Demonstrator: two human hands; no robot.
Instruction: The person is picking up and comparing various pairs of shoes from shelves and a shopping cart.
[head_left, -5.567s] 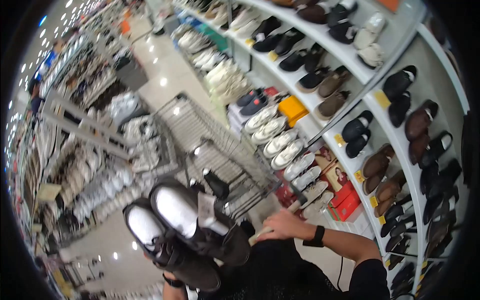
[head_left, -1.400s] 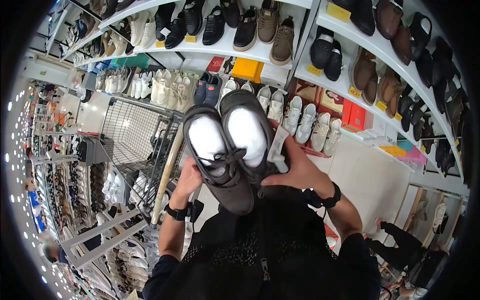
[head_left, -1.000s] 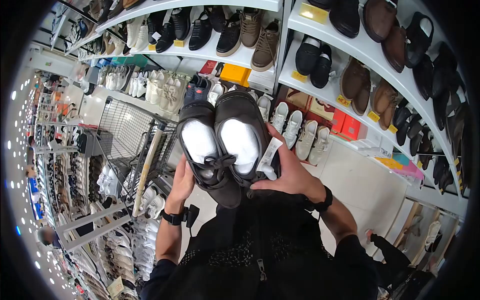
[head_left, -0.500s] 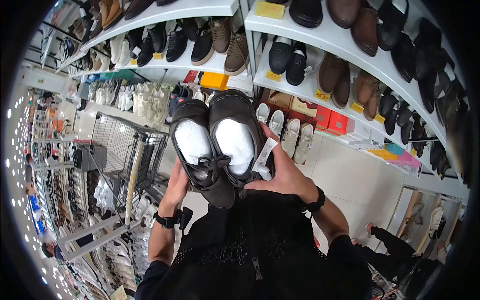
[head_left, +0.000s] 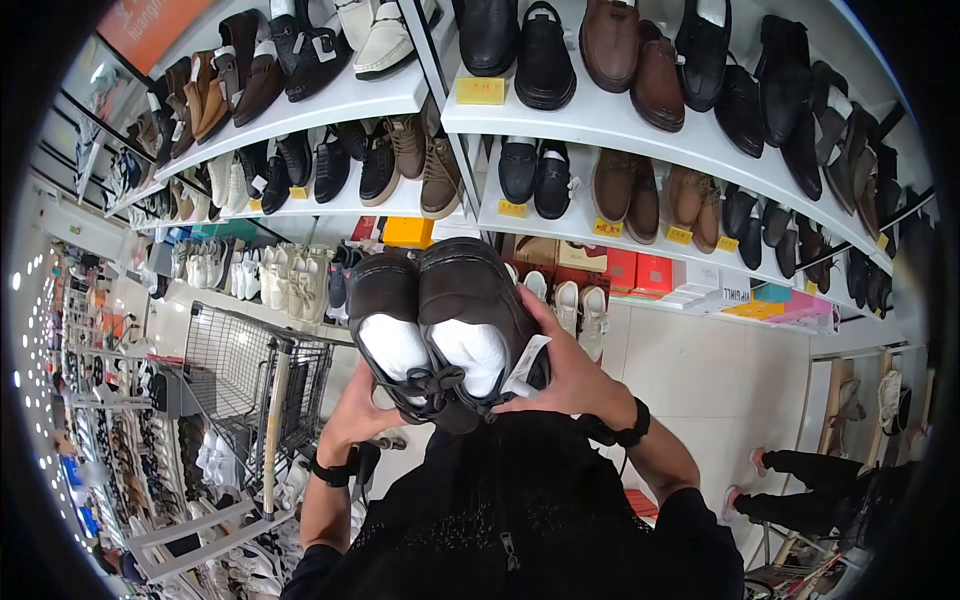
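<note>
A pair of dark brown shoes (head_left: 445, 300) with black laces and white paper stuffing is held side by side in front of my chest, heels away from me. My left hand (head_left: 355, 405) grips the outer side of the left shoe. On the other side, my right hand (head_left: 570, 370) is wrapped round the right shoe, next to a white tag (head_left: 526, 368) hanging at its edge. Each wrist has a black band.
Ahead are white shelves (head_left: 620, 135) with rows of shoes and yellow price labels. Shoe boxes (head_left: 640, 272) stand below them. A metal shopping cart (head_left: 235, 365) is at the left. At the lower right is another person's dark-trousered leg (head_left: 815, 467).
The shelves now appear lower in view, with more of the upper rows showing. The shoes have tilted, their heels now lower in the picture, still in both hands.
</note>
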